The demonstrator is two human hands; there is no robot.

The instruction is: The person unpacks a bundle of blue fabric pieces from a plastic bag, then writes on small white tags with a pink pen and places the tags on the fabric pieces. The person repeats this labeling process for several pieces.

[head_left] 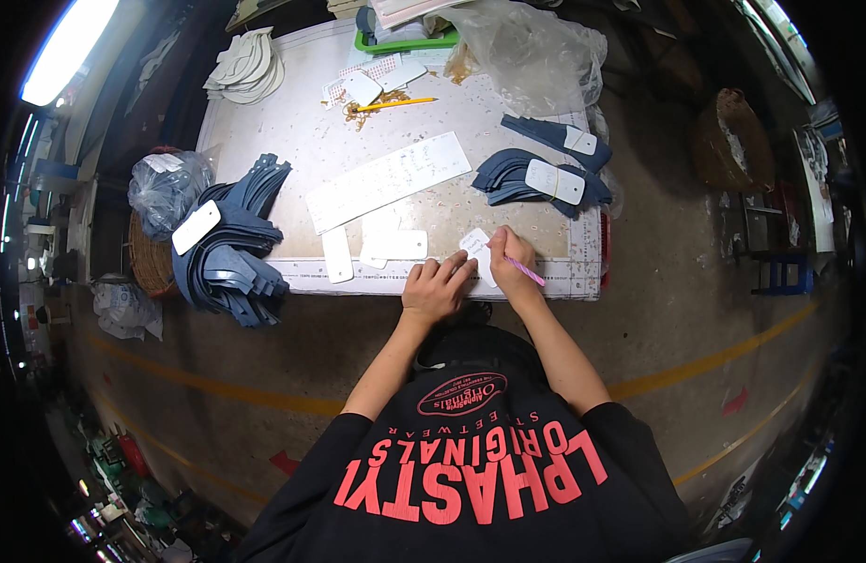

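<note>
Over a tag [473, 243], right hand [514, 251] holds pink pen [530, 273].

The wearer I work through has on a loose black T-shirt [292, 507], its front carrying large coral-red block lettering [489, 479] and, nearer the hem, an oval emblem [462, 393] outlined in the same red. I see a left sleeve [344, 441] and a right sleeve [625, 436], both short and plain black. Forearms [391, 361] and fingers [459, 266] are bare; the trousers [494, 345] look black.
</note>
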